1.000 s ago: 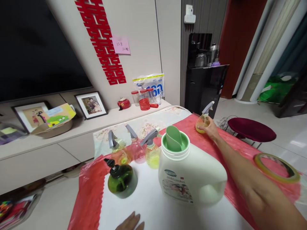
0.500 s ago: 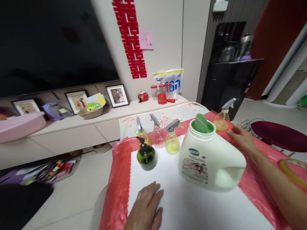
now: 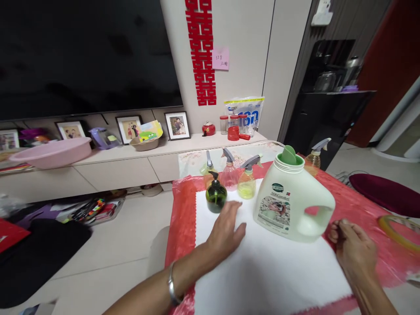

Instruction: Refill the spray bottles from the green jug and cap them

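Observation:
My left hand reaches over the white sheet, fingers stretched out and thumb apart, holding nothing. Its fingertips are close to a dark green pump bottle. My right hand is curled closed beside the handle of a large pale green detergent jug, apart from it; nothing shows in its fingers. A green cap sits in the jug's mouth. Behind the pump bottle stand spray bottles: a pink one, one with yellow-green liquid and a yellowish one. Another spray bottle stands partly hidden behind the jug.
Red plastic sheeting covers the table under the white sheet. A roll of yellow tape lies at the right. Beyond, a low cabinet holds a pink basin, framed photos and red-lidded jars. A maroon stool stands at the right.
My left hand has moved forward toward the pump bottle. My right hand has drawn back from the far right spray bottle to beside the jug and curled closed. The view has shifted left.

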The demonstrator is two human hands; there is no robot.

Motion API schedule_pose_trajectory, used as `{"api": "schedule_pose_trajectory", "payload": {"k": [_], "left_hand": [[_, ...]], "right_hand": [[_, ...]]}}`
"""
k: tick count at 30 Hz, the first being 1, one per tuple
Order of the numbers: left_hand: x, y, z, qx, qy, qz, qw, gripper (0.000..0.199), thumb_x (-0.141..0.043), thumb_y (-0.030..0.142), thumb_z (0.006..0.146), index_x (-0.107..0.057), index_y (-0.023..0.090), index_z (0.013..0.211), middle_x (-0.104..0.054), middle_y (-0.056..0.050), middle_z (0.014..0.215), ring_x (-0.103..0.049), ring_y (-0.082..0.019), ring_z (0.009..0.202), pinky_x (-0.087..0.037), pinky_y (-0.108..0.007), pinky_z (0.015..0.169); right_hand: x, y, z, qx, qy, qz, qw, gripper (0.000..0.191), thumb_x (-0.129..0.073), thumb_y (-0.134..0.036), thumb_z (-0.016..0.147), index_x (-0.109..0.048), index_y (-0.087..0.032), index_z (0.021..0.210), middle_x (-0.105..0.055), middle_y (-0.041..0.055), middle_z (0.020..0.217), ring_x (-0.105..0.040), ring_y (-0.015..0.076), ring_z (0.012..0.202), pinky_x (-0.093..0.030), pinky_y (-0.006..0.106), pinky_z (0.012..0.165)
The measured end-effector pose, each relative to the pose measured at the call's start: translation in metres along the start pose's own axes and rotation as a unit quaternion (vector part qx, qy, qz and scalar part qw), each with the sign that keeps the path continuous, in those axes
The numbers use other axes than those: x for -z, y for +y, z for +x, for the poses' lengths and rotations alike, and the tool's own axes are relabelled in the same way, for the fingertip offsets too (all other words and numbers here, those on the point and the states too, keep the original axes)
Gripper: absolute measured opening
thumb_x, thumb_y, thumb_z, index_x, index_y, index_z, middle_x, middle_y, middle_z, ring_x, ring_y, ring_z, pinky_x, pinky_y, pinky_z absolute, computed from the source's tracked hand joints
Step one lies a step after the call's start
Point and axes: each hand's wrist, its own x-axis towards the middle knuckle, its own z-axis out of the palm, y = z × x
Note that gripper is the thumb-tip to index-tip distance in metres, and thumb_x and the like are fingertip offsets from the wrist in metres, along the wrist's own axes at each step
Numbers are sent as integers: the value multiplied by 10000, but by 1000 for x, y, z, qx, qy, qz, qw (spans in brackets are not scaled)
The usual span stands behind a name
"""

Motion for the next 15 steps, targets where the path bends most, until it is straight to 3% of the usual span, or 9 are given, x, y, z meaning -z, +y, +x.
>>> {"api": "schedule_pose_trajectory", "payload": {"k": [3, 7, 11, 15], "left_hand": [[-5, 11, 53, 36, 65, -39, 996, 565, -569, 189, 862, -405, 125, 1399, -484, -207, 1393, -472, -329, 1362, -391, -538, 1170], [-26, 11, 108, 94, 131, -56, 985, 572, -640, 186, 825, -440, 114, 1356, -518, -197, 1345, -464, -341, 1360, -373, -522, 1173], [-41, 3, 143, 159, 163, -43, 973, 412, -645, 204, 847, -532, 84, 1224, -575, -224, 1274, -512, -354, 1300, -416, -522, 1118], [-42, -2, 162, 172, 169, -40, 970, 298, -658, 216, 865, -607, 113, 1140, -649, -207, 1206, -594, -342, 1215, -463, -494, 1067]], "right_hand": [[-1, 1, 3, -15, -5, -4, 1000, 741, -840, -539, 408, -434, -98, 844, -457, 25, 766, -430, 47, 604, -356, 151, 477], [1, 2, 3, -28, -18, -28, 999, 778, -844, -575, 401, -428, -96, 852, -452, 21, 733, -418, 39, 590, -358, 134, 474], [5, 7, 3, -30, -37, -62, 997, 803, -846, -635, 425, -454, -85, 859, -438, 19, 700, -417, 43, 589, -358, 126, 466], [11, 14, 8, -17, -57, -91, 994, 820, -836, -711, 491, -463, -81, 861, -425, 17, 680, -411, 47, 579, -349, 131, 454]]}}
